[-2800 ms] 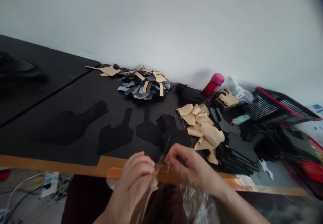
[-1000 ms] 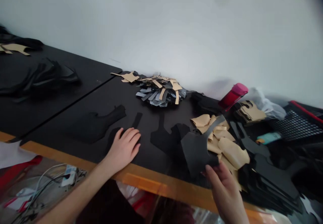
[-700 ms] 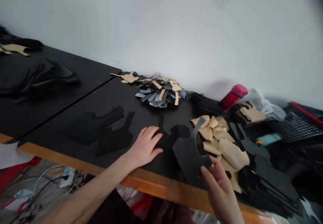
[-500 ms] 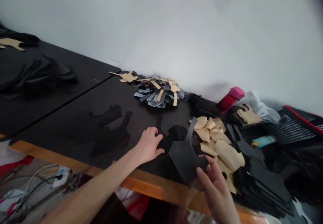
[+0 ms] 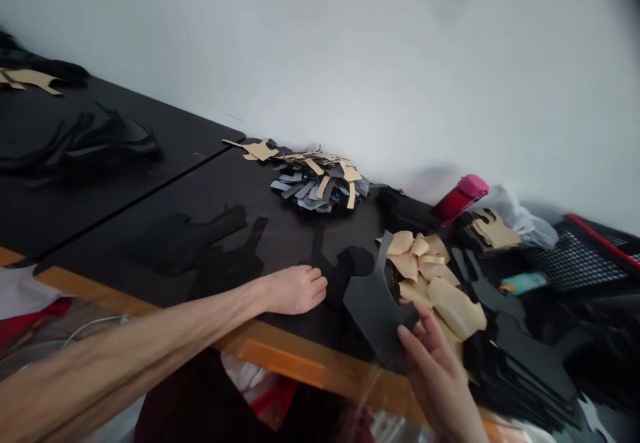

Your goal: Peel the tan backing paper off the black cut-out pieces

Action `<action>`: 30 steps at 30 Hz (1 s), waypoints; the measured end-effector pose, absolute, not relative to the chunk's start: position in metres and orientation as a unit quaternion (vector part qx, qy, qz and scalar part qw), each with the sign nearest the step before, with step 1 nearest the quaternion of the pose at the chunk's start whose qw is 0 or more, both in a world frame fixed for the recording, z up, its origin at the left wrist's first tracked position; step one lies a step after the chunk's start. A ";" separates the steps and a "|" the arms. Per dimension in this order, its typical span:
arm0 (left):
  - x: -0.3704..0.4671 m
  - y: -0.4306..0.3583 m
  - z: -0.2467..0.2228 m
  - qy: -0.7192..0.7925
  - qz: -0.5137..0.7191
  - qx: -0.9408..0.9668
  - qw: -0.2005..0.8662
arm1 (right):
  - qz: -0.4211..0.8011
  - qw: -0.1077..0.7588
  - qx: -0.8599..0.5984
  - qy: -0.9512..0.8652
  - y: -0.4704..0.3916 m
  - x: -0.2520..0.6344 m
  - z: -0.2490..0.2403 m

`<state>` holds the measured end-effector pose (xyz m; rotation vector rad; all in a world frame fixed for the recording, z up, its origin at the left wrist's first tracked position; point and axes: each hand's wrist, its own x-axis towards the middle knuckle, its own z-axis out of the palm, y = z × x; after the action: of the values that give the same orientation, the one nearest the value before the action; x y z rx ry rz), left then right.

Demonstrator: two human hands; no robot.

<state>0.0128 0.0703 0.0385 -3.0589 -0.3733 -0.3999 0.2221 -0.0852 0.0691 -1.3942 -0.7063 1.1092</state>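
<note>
My right hand [image 5: 437,370] pinches the lower right edge of a dark grey cut piece [image 5: 373,303], perhaps leather, with a narrow strap pointing up. The piece is held tilted above the table's front edge. To its left, my left hand [image 5: 295,290] rests low over the black tabletop with its fingers curled in. Whatever those fingers may hold is hidden. Just beyond them lies a black cut piece [image 5: 345,266], partly covered by the grey one. Two more black pieces [image 5: 233,256] lie flat on the left. Crumpled tan sheets [image 5: 433,270] are heaped beside my right hand.
A pile of grey and tan scraps [image 5: 320,180] sits by the wall. A pink-capped bottle [image 5: 460,200], a stack of tan pieces [image 5: 493,230], a mesh basket [image 5: 590,256] and stacked dark pieces [image 5: 533,363] are at right. The table's wooden edge [image 5: 280,360] runs along the front.
My left hand has turned and its fingers have curled in, with the forearm lying flatter across the table edge. My right hand still holds the grey piece. The view has shifted slightly.
</note>
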 end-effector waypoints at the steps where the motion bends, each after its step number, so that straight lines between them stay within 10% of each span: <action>1: 0.013 0.068 0.041 -0.111 -0.127 -0.985 0.025 | 0.473 0.575 -0.593 -0.305 -0.084 0.222 0.071; 9: -0.043 0.010 0.047 -0.141 -0.149 -0.978 0.030 | 0.479 0.502 -0.602 -0.395 -0.069 0.212 0.075; 17: -0.048 -0.047 0.030 -0.490 -0.418 -0.640 -0.418 | 0.395 0.480 -0.623 -0.475 -0.063 0.158 0.045; 30: -0.045 -0.044 -0.002 -0.546 -0.459 -0.594 -0.372 | 0.379 0.574 -0.601 -0.407 -0.069 0.122 0.019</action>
<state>-0.0449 -0.0438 -0.0016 -2.4992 -2.2948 -1.9314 0.1219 -0.0691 0.0185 -1.4078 -0.9535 0.8889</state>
